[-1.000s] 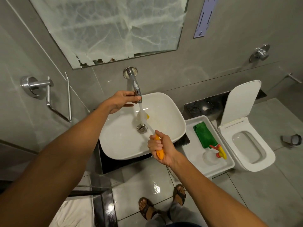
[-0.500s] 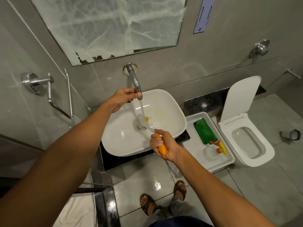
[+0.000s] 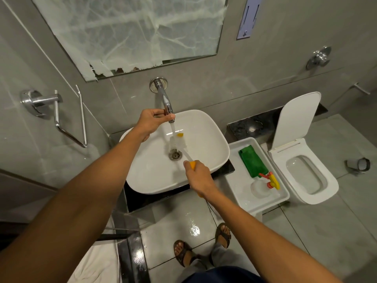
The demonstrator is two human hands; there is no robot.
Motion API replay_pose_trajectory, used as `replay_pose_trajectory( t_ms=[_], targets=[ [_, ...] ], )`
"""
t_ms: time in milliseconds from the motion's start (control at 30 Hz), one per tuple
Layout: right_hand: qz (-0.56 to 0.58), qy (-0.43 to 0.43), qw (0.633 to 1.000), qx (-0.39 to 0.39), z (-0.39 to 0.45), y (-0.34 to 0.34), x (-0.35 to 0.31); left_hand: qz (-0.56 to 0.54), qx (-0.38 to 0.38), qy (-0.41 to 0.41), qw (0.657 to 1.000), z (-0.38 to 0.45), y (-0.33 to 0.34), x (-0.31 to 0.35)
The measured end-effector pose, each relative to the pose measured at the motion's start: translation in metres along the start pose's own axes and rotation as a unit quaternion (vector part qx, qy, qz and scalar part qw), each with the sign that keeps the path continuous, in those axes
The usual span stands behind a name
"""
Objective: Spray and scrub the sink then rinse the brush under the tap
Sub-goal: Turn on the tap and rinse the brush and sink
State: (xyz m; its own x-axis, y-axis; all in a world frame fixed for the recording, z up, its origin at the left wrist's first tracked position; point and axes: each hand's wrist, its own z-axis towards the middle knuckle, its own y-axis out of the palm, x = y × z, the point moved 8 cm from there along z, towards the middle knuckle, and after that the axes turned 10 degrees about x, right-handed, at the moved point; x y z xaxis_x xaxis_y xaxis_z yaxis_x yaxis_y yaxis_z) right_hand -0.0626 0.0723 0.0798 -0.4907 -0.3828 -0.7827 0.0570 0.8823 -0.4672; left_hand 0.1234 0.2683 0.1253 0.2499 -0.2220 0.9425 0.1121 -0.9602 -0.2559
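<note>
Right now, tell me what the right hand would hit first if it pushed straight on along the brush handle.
The right hand points up and left along the brush. It would probably first meet the water stream under the tap, then the left hand; depth is hard to judge.

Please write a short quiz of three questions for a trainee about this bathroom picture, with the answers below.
1. True or false: water runs from the tap onto the brush.
2. Which hand holds the brush handle? A) left hand B) right hand
3. Fill in: the green cloth lies in the white ____ beside the sink.

Key
1. True; a stream falls on the bristle head above the drain.
2. B; the left hand is at the tap spout.
3. tray, which also holds the spray bottle.
</note>
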Motion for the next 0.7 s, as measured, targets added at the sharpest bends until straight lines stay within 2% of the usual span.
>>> replay_pose_trajectory(
  t_ms=[133,233,367,467,700],
  targets=[
    [-0.043,-0.034,0.998,0.027,0.002,-0.002,0.003,0.01,0.096,-0.001,0.995,-0.007,0.004,0.0],
    [-0.062,-0.049,0.997,0.028,0.003,0.0,0.001,0.07,0.186,0.002,0.98,-0.017,0.008,0.002],
    [-0.071,-0.065,0.995,0.025,0.004,0.002,-0.003,0.119,0.265,0.028,0.956,-0.03,0.019,0.01],
    [-0.069,-0.068,0.995,0.024,0.008,0.001,-0.005,0.13,0.284,0.037,0.949,-0.031,0.019,0.01],
    [-0.048,-0.068,0.997,-0.005,0.015,-0.007,0.007,0.132,0.254,0.084,0.954,-0.029,0.008,0.0]
  ],
)
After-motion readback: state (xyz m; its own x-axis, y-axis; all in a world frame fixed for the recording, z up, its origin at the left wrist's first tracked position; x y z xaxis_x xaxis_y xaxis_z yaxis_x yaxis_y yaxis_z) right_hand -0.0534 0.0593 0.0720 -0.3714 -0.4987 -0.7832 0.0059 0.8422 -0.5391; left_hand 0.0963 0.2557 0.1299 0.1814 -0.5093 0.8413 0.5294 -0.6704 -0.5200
